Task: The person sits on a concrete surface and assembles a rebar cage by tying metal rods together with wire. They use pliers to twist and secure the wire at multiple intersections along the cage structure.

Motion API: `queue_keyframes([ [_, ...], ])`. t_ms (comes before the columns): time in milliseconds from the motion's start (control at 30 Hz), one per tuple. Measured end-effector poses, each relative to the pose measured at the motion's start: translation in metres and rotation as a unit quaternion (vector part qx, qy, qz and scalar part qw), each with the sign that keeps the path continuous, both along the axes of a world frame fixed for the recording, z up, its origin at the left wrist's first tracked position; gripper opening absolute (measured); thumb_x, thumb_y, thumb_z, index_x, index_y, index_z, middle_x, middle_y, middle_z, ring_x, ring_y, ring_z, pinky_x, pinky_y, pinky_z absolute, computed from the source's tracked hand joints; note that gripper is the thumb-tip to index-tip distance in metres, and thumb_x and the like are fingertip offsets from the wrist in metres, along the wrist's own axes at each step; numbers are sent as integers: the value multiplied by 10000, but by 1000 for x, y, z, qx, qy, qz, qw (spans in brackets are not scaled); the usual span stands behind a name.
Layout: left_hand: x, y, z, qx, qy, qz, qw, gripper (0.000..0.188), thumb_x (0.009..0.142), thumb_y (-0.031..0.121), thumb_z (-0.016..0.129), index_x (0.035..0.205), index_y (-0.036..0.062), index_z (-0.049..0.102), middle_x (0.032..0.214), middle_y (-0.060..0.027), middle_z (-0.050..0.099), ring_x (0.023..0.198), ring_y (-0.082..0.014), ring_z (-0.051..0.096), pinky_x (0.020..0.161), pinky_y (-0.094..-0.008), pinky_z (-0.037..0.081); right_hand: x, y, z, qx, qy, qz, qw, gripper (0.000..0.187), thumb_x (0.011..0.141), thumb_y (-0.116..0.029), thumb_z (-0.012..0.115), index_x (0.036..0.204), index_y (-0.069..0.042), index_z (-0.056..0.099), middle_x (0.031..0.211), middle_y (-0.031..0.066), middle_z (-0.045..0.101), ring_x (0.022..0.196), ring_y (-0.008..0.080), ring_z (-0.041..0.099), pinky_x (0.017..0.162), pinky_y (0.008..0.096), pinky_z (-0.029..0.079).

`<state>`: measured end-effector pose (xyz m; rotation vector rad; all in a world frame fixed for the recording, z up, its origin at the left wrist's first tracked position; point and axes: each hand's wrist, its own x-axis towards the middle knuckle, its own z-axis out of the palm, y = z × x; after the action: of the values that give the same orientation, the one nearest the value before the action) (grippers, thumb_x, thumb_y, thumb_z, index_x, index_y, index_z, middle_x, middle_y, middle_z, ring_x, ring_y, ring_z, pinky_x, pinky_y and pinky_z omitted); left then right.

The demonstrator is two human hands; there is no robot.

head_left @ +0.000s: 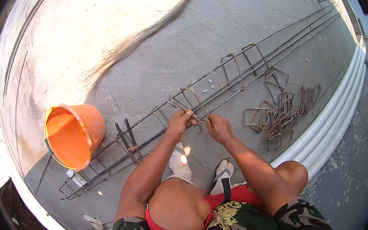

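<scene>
I am bent over a long frame of steel reinforcing bars lying on the concrete, with rusty bent-wire stirrups around it at intervals. At its middle, my left hand is closed, thumb against fingers, on some thin rusty wire whose curled ends stick out beside a stirrup. Just to the right, my right hand is closed at the near bar. Whatever its fingers hold is hidden. Long-handled pincers with orange marks lean across the bars to the left of my left hand.
An orange bucket lies tipped at the left, beside the frame's end. Loose stirrups are heaped on the right. White pipes run along the right side. Beyond the frame lies a long bundle of thin wire. My feet stand close to the bars.
</scene>
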<state>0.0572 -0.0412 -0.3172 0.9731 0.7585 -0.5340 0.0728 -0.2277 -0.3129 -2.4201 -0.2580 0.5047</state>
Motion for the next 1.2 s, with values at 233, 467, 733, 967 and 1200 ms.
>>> queue_keyframes([
  [233, 3, -5, 3, 5, -8, 30, 999, 220, 962, 206, 542, 964, -7, 597, 826, -75, 647, 672, -126, 591, 675, -264, 479, -6, 6, 12, -3, -17, 26, 1000, 142, 834, -130, 617, 786, -36, 521, 737, 196, 584, 707, 413, 589, 623, 484, 466],
  [467, 11, -5, -11, 35, -5, 26, 999, 195, 973, 196, 523, 930, 10, 564, 806, -90, 643, 626, -124, 577, 652, -279, 507, -6, 2, 2, 11, -33, 21, 999, 137, 820, -125, 623, 777, -46, 521, 750, 179, 594, 713, 400, 591, 621, 478, 466],
  [733, 12, -5, -2, 20, -14, 17, 1000, 187, 974, 199, 525, 921, 21, 545, 772, -77, 602, 598, -122, 538, 647, -280, 514, -5, 4, 9, -1, -39, 25, 999, 92, 810, -111, 590, 779, -50, 528, 747, 173, 592, 702, 397, 596, 622, 492, 474],
  [967, 0, 2, -3, 31, 11, 50, 998, 190, 976, 206, 518, 924, 27, 555, 781, -72, 610, 606, -112, 530, 622, -254, 456, 47, -26, 18, -50, -80, 89, 992, 102, 823, -130, 569, 777, -46, 536, 747, 182, 605, 719, 401, 601, 622, 500, 469],
  [1200, 7, 2, -5, 91, 10, -60, 994, 232, 970, 240, 524, 923, 20, 582, 781, -67, 638, 613, -116, 565, 617, -268, 465, 41, -22, 10, -71, -4, 50, 996, 173, 856, -194, 599, 792, -42, 549, 770, 190, 617, 745, 406, 606, 654, 503, 467],
])
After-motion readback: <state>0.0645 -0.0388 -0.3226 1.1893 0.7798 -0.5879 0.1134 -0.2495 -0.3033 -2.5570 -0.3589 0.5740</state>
